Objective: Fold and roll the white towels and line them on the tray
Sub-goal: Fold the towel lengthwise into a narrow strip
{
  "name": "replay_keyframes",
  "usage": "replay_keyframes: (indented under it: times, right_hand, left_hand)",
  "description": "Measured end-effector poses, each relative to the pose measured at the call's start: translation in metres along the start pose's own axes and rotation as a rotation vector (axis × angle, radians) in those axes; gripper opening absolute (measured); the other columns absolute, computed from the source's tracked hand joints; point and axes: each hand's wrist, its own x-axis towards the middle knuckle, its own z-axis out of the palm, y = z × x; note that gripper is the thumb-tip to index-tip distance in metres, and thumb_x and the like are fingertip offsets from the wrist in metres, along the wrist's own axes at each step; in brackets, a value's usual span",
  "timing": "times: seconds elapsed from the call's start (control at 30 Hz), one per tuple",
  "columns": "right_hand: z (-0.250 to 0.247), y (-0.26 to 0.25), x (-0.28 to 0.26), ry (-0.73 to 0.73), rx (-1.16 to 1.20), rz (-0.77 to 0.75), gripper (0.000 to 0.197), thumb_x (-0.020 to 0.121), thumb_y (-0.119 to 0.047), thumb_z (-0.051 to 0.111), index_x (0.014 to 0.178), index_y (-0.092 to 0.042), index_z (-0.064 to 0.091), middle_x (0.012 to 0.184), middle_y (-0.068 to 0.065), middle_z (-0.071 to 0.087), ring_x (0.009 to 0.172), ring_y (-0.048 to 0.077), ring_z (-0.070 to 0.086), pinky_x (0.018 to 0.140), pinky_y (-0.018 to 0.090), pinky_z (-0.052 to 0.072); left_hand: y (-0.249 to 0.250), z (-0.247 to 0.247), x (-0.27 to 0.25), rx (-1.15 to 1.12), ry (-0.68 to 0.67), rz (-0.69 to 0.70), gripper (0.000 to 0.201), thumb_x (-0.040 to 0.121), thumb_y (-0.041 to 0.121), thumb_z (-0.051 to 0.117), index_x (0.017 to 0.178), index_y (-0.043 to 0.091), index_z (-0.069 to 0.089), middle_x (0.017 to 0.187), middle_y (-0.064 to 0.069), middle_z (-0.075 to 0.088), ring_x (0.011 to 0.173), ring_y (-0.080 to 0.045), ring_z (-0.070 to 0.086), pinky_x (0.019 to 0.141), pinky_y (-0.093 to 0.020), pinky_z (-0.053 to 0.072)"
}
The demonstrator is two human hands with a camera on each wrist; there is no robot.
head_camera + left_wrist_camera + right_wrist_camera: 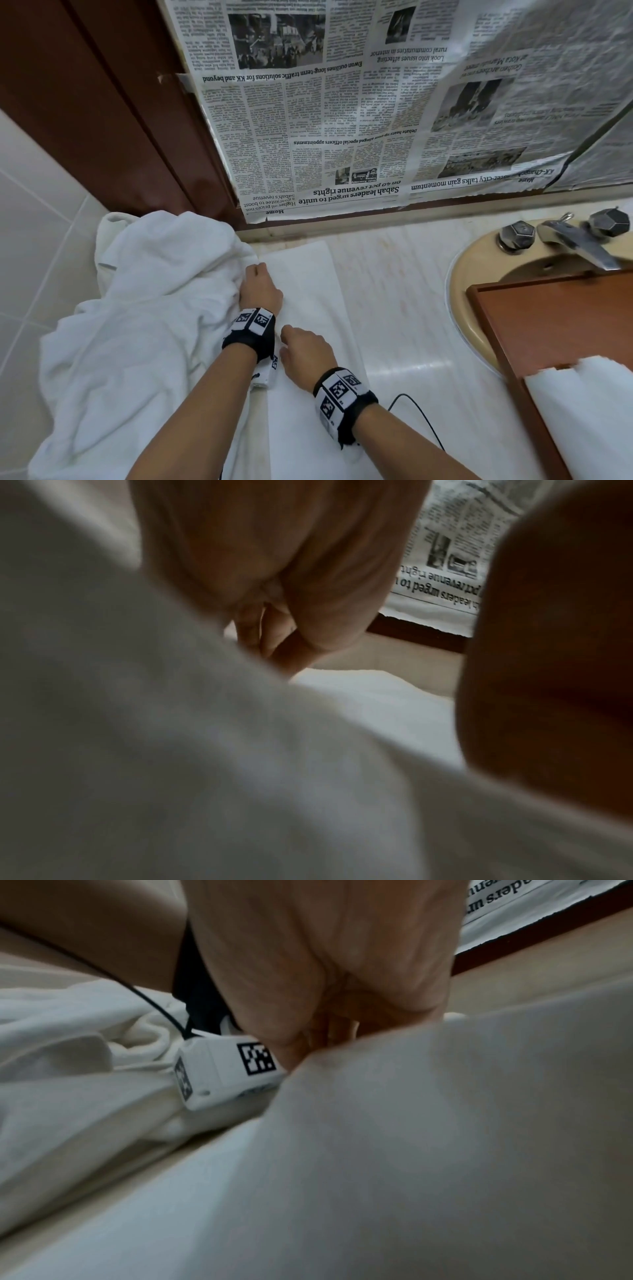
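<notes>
A flat white towel lies lengthwise on the marble counter. My left hand is at the towel's left edge near its far end, fingers curled down and pinching the cloth. My right hand is just behind the left wrist at the same edge, fingers curled into a raised fold of the towel. A heap of loose white towels lies to the left, against my left hand. The brown wooden tray stands at the right over the sink, with a white towel at its near end.
A beige sink with a metal faucet sits at the right under the tray. Newspaper covers the wall behind the counter. A black cable trails by my right wrist. White tiled wall at the left.
</notes>
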Motion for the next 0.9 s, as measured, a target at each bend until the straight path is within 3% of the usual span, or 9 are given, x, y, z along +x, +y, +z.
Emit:
replay_keyframes:
  times: [0.17,0.33,0.6,0.77,0.83,0.9]
  right_hand:
    - [-0.014,0.021,-0.021,0.042,0.109,0.095,0.04,0.096,-0.042,0.05,0.124,-0.013,0.046,0.119,0.006,0.056,0.104,0.025,0.056,0.082,0.034,0.045]
    - [-0.013,0.051,-0.055,-0.042,-0.09,0.095,0.063,0.09,-0.053,0.052,0.139,-0.019,0.033,0.125,0.003,0.048,0.103,0.025,0.056,0.081,0.034,0.047]
    - [-0.057,0.114,-0.072,0.022,-0.024,0.176,0.062,0.088,-0.051,0.056,0.14,-0.024,0.036,0.13,-0.002,0.047,0.109,0.023,0.055,0.09,0.033,0.044]
    - [-0.084,0.127,-0.071,0.007,0.038,0.145,0.057,0.092,-0.045,0.058,0.139,-0.018,0.041,0.128,-0.001,0.05,0.109,0.02,0.054,0.086,0.025,0.038]
    - [-0.084,0.126,-0.084,0.049,0.091,0.162,0.053,0.094,-0.043,0.057,0.138,-0.016,0.043,0.123,0.0,0.052,0.109,0.018,0.054,0.085,0.023,0.039]
    - [-0.077,0.126,-0.101,0.086,0.116,0.222,0.049,0.094,-0.045,0.056,0.134,-0.018,0.046,0.115,-0.003,0.053,0.106,0.016,0.055,0.084,0.024,0.042]
  left_hand:
    - [-0.008,0.003,0.003,0.052,0.018,0.051,0.056,0.086,-0.005,0.044,0.139,0.011,0.049,0.135,-0.016,0.047,0.114,-0.042,0.054,0.092,-0.046,0.048]
    - [0.007,0.007,0.001,0.004,-0.029,0.135,0.05,0.091,-0.003,0.045,0.138,0.01,0.053,0.134,-0.017,0.047,0.112,-0.037,0.057,0.095,-0.038,0.044]
    - [0.069,0.027,0.002,-0.096,-0.09,0.225,0.041,0.098,0.004,0.048,0.138,0.01,0.054,0.139,-0.013,0.044,0.114,-0.033,0.056,0.097,-0.029,0.039]
    - [0.09,0.031,-0.001,-0.21,-0.12,0.146,0.044,0.099,0.016,0.053,0.143,0.012,0.049,0.14,-0.016,0.043,0.123,-0.033,0.05,0.102,-0.03,0.037]
    - [0.086,0.031,-0.011,-0.241,-0.095,0.108,0.034,0.096,0.023,0.058,0.127,0.009,0.058,0.126,-0.014,0.053,0.114,-0.032,0.054,0.09,-0.029,0.039]
    - [0.077,0.03,-0.024,-0.185,-0.119,0.045,0.023,0.092,0.034,0.062,0.097,0.012,0.06,0.1,-0.006,0.061,0.093,-0.025,0.058,0.07,-0.026,0.037]
